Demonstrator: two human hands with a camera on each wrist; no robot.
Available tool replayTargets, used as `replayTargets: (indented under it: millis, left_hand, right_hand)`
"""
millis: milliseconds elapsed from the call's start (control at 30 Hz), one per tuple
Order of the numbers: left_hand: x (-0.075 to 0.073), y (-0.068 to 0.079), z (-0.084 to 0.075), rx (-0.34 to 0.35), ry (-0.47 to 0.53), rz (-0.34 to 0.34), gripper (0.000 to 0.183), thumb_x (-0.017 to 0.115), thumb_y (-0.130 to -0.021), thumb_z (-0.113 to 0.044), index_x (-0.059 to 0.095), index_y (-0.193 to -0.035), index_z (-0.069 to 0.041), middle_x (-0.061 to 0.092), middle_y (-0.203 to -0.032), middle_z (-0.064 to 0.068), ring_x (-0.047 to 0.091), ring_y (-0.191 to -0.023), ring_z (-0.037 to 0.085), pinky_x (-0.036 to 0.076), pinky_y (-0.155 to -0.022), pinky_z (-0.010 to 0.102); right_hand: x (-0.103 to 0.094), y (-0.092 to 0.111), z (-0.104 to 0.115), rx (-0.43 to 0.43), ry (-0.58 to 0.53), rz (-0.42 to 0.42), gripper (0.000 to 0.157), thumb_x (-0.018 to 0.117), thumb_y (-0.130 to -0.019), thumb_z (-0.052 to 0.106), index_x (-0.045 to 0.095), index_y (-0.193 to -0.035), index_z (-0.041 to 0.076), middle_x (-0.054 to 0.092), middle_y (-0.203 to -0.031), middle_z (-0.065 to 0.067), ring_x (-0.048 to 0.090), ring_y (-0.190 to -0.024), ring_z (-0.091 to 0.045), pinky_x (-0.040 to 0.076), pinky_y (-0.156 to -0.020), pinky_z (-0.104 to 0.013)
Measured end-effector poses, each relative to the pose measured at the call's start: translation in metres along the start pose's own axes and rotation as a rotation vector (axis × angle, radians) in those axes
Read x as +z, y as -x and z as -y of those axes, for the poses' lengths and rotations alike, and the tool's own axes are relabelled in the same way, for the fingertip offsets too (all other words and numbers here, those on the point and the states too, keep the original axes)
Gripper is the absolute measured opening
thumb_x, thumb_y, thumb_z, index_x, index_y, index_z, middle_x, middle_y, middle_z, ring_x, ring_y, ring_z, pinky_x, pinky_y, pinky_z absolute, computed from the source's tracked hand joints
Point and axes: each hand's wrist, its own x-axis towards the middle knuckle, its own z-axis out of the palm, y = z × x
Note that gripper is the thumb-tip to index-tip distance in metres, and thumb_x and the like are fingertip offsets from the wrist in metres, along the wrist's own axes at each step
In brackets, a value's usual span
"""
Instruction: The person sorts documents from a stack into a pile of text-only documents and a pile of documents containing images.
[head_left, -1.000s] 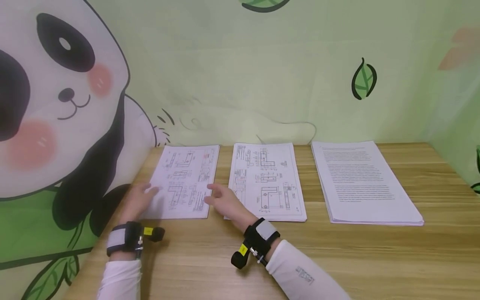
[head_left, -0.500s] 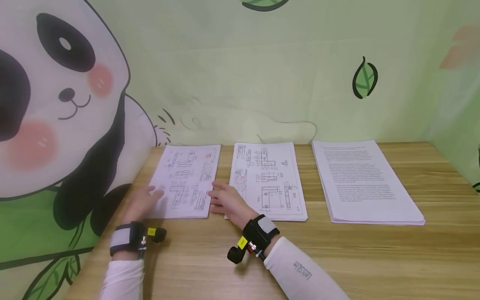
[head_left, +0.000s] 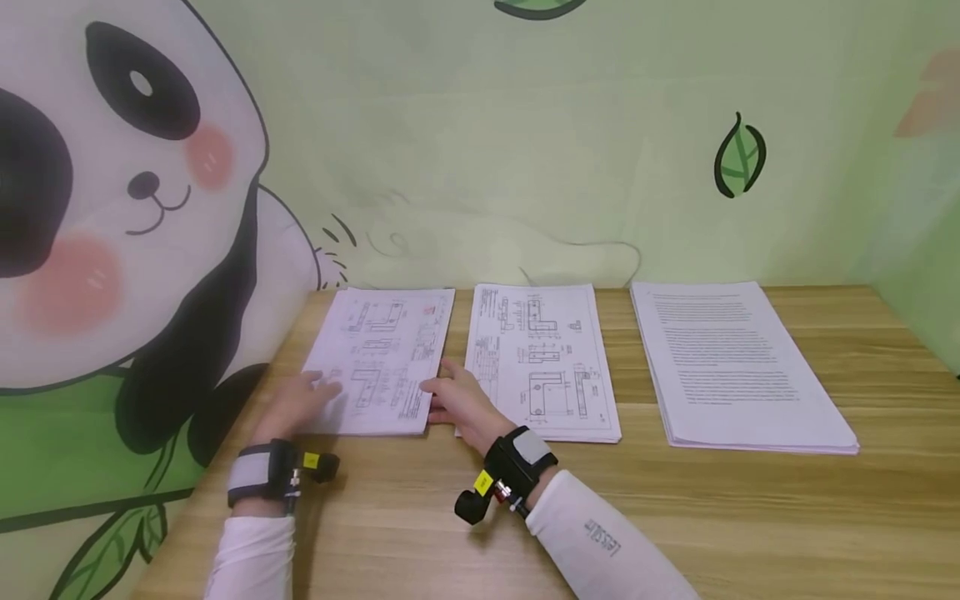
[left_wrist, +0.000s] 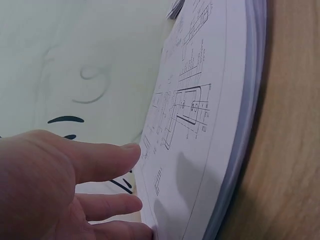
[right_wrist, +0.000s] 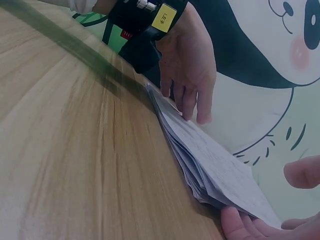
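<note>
A stack of paper (head_left: 390, 333) printed with technical drawings lies at the left of the table, between my two hands. My left hand (head_left: 294, 404) is at its left edge. In the left wrist view its thumb (left_wrist: 107, 161) is extended, and the fingertips reach the stack's edge. My right hand (head_left: 467, 408) is at the stack's right edge. In the right wrist view its fingers (right_wrist: 240, 225) touch the edge, while the thumb stands apart above. The sheets' edges look uneven there.
A second stack of drawings (head_left: 555, 358) lies just right of my right hand, partly behind it. Farther right is a stack of text pages (head_left: 723, 358). A wall cloth (head_left: 480, 167) with a panda print rises behind and left of the wooden table (head_left: 600, 517).
The whole view has drifted slightly. My left hand has shifted a little right towards the left stack. The right hand's fingers have come to that stack's right edge.
</note>
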Motion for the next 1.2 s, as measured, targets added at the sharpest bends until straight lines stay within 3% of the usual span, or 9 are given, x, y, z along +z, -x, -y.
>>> replayTargets:
  millis: [133, 367, 500, 600, 733, 933, 1033, 1200]
  left_hand:
    - [0.0, 0.002, -0.002, -0.014, -0.003, 0.009, 0.076, 0.036, -0.095, -0.049, 0.02, -0.146, 0.005, 0.018, -0.15, 0.033, 0.015, -0.136, 0.051, 0.017, -0.109, 0.066]
    - [0.002, 0.002, -0.005, -0.037, 0.018, 0.022, 0.076, 0.037, -0.094, -0.051, 0.021, -0.146, 0.002, 0.018, -0.152, 0.03, 0.014, -0.137, 0.05, 0.017, -0.109, 0.066]
    - [0.002, 0.003, -0.009, -0.038, 0.022, 0.032, 0.075, 0.039, -0.093, -0.052, 0.023, -0.147, -0.001, 0.019, -0.153, 0.028, 0.015, -0.138, 0.049, 0.017, -0.109, 0.066]
    - [0.002, 0.005, -0.012, -0.024, 0.013, 0.028, 0.075, 0.039, -0.093, -0.052, 0.024, -0.146, -0.001, 0.02, -0.152, 0.028, 0.017, -0.137, 0.049, 0.018, -0.108, 0.066]
    - [0.001, 0.007, -0.015, -0.007, 0.021, 0.018, 0.075, 0.039, -0.093, -0.053, 0.026, -0.146, -0.001, 0.021, -0.152, 0.028, 0.021, -0.136, 0.049, 0.023, -0.107, 0.066]
    - [0.003, 0.006, -0.016, -0.034, 0.085, 0.0, 0.073, 0.041, -0.093, -0.051, 0.027, -0.146, -0.002, 0.021, -0.153, 0.027, 0.025, -0.135, 0.047, 0.027, -0.106, 0.065]
    - [0.005, 0.004, -0.016, -0.047, 0.123, -0.017, 0.073, 0.041, -0.093, -0.05, 0.025, -0.146, -0.003, 0.022, -0.152, 0.026, 0.025, -0.136, 0.046, 0.026, -0.107, 0.064]
    - [0.007, 0.0, -0.021, -0.072, 0.192, -0.042, 0.075, 0.04, -0.093, -0.051, 0.017, -0.149, -0.007, 0.024, -0.152, 0.025, 0.025, -0.136, 0.045, 0.024, -0.109, 0.063]
  right_hand:
    - [0.001, -0.003, -0.001, 0.008, 0.015, -0.003, 0.072, 0.054, -0.089, 0.013, 0.014, -0.149, 0.006, 0.06, -0.119, -0.019, 0.064, -0.095, -0.023, 0.055, -0.078, -0.035]
    - [0.003, -0.005, 0.002, 0.012, 0.101, -0.024, 0.048, 0.054, -0.088, 0.011, 0.044, -0.133, -0.003, 0.064, -0.115, -0.017, 0.064, -0.094, -0.021, 0.055, -0.086, -0.039]
    - [0.001, -0.007, 0.004, 0.016, 0.114, -0.05, 0.049, 0.054, -0.088, 0.009, 0.044, -0.134, 0.0, 0.063, -0.115, -0.016, 0.065, -0.097, -0.023, 0.055, -0.086, -0.04]
    - [0.0, -0.008, 0.005, 0.01, 0.108, -0.086, 0.044, 0.053, -0.086, 0.008, 0.048, -0.129, -0.001, 0.065, -0.111, -0.017, 0.066, -0.095, -0.024, 0.057, -0.081, -0.038]
    - [-0.003, -0.01, 0.005, -0.036, 0.142, -0.113, 0.038, 0.049, -0.083, 0.0, 0.055, -0.121, -0.001, 0.066, -0.107, -0.018, 0.066, -0.087, -0.022, 0.054, -0.066, -0.027]
    - [-0.006, -0.011, 0.003, -0.075, 0.223, -0.177, 0.04, 0.042, -0.082, -0.006, 0.056, -0.119, 0.0, 0.063, -0.103, -0.016, 0.056, -0.084, -0.021, 0.041, -0.065, -0.024]
    - [-0.01, -0.009, 0.003, -0.07, 0.235, -0.203, 0.044, 0.041, -0.084, -0.004, 0.053, -0.125, 0.002, 0.062, -0.104, -0.013, 0.055, -0.087, -0.021, 0.042, -0.067, -0.025]
    - [-0.023, -0.003, 0.006, -0.091, 0.163, -0.169, 0.047, 0.043, -0.089, 0.003, 0.046, -0.136, 0.011, 0.061, -0.117, -0.011, 0.058, -0.101, -0.022, 0.047, -0.079, -0.03]
